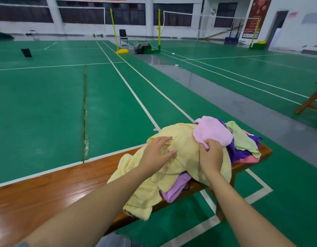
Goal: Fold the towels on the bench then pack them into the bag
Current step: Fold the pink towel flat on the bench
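A heap of unfolded towels lies on the right end of the wooden bench [47,189]. A large pale yellow towel [182,139] covers most of the heap and hangs over the near edge. A pink towel [213,131] sits on top, with purple [239,152], light green [243,139], coral [248,159] and lilac [177,188] towels around and beneath. My left hand [156,154] rests spread on the yellow towel, holding nothing. My right hand [211,154] pinches the pink towel's near corner. No bag for packing shows near the bench.
The bench's left part shows bare polished wood. Green court floor with white lines surrounds it. Another wooden bench leg [311,102] stands at the right. Far off are net posts [115,29], a folding chair [123,37] and a grey-green bag [141,47].
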The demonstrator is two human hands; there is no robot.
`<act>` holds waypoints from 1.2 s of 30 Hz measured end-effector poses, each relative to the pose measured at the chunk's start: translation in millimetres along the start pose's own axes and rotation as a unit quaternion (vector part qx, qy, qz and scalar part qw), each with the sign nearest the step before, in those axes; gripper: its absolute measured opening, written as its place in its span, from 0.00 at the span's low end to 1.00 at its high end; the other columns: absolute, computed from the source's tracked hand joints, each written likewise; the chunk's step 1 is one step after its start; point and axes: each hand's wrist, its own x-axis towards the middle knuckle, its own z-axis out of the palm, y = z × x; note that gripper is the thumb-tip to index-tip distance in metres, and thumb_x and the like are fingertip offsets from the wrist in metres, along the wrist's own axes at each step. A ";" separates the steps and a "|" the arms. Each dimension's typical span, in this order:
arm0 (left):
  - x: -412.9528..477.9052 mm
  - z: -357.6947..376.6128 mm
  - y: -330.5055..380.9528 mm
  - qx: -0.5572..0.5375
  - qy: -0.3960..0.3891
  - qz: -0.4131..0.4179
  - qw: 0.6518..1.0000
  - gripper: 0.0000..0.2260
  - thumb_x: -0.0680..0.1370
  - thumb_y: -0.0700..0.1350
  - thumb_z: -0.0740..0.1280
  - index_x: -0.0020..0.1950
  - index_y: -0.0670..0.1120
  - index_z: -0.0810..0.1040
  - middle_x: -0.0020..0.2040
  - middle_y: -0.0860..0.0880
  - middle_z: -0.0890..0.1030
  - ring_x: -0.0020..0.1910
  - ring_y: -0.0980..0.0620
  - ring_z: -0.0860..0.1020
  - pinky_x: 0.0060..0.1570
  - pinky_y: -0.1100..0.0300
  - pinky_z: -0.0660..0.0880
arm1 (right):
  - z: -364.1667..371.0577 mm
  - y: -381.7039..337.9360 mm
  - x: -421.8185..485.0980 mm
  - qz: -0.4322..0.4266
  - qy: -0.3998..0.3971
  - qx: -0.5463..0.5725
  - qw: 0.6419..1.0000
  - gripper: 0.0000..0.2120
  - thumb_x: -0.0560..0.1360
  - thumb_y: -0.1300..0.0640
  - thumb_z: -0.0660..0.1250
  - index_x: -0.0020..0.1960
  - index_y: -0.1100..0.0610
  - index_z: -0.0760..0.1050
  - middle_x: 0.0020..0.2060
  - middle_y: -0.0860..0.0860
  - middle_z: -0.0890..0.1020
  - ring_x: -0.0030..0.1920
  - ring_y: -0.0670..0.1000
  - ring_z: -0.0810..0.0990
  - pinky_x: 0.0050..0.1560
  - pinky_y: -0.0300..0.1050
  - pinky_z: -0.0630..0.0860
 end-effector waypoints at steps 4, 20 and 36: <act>-8.7 -10.2 1.3 -0.004 0.001 0.003 1.000 0.22 0.77 0.55 0.65 0.70 0.54 0.68 0.70 0.54 0.68 0.69 0.54 0.64 0.69 0.55 0.61 | -4.2 -19.4 -8.2 -0.021 -0.014 0.051 0.998 0.09 0.79 0.57 0.59 0.40 0.55 0.70 0.34 0.49 0.73 0.37 0.49 0.71 0.35 0.39 0.67; -64.7 -94.7 -7.3 -0.091 0.025 0.016 0.995 0.25 0.78 0.54 0.62 0.74 0.54 0.60 0.72 0.53 0.65 0.70 0.55 0.63 0.65 0.61 0.60 | -0.9 -144.0 -78.6 -0.041 -0.268 0.270 0.924 0.09 0.81 0.57 0.57 0.42 0.56 0.66 0.37 0.50 0.71 0.38 0.47 0.69 0.36 0.38 0.66; -166.9 -272.2 -94.2 -0.063 0.145 -0.076 0.985 0.21 0.64 0.61 0.70 0.36 0.45 0.68 0.32 0.49 0.68 0.33 0.53 0.66 0.34 0.61 0.63 | 87.5 -274.3 -200.8 -0.189 -0.418 0.218 0.862 0.10 0.79 0.57 0.62 0.47 0.65 0.73 0.36 0.52 0.72 0.36 0.46 0.68 0.33 0.30 0.66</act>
